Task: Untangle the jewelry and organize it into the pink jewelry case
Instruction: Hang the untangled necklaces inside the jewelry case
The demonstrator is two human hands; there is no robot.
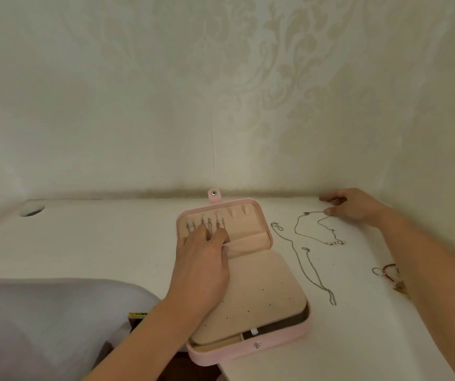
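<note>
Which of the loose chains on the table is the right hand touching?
The gold-toned necklace with pale beads, lying farthest back: the right hand touches its far end with the thumb. The longer silver chain nearer the case lies untouched.

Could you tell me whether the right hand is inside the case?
No, the right hand rests on the table by a necklace, right of the case.

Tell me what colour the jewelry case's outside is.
The open rectangular jewelry case is pale pink, seen in head view.
</note>
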